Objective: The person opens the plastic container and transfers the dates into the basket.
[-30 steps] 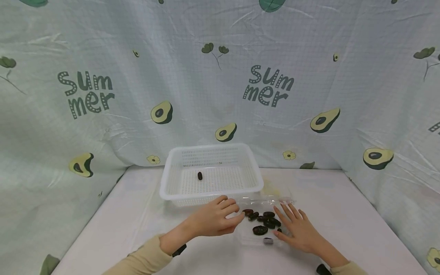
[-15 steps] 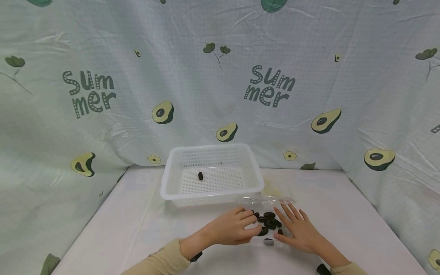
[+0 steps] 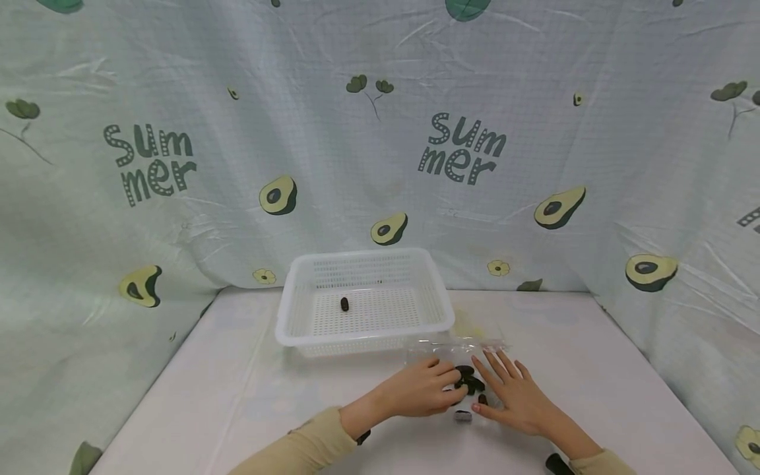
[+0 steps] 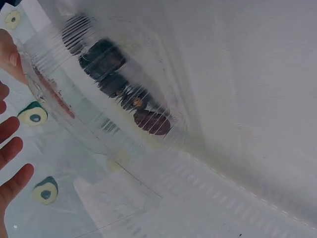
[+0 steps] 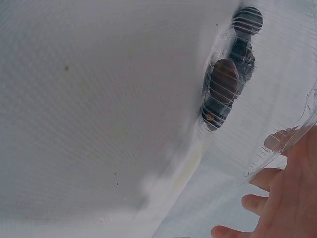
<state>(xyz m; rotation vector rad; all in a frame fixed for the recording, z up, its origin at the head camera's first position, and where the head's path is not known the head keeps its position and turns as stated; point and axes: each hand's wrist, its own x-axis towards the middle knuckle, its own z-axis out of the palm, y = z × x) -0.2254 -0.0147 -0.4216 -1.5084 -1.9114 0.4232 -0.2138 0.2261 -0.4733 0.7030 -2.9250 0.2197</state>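
Well, the left hand (image 3: 424, 388) curls over the clear tray (image 3: 439, 345); whether it pinches anything, I can't tell. Dark dates (image 3: 465, 371) lie inside, just past its fingertips. On their other side the right hand (image 3: 515, 398) spreads wide; light pressure there should steady gentle pinches. Beyond, a white basket (image 3: 365, 343) holds one lone date (image 3: 344, 304).

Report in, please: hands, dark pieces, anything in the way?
Left hand at the dark pieces, grip unclear. Right hand spread, at clear container. Single piece inside white basket. No obstruction visible; left hand partly hides pieces.
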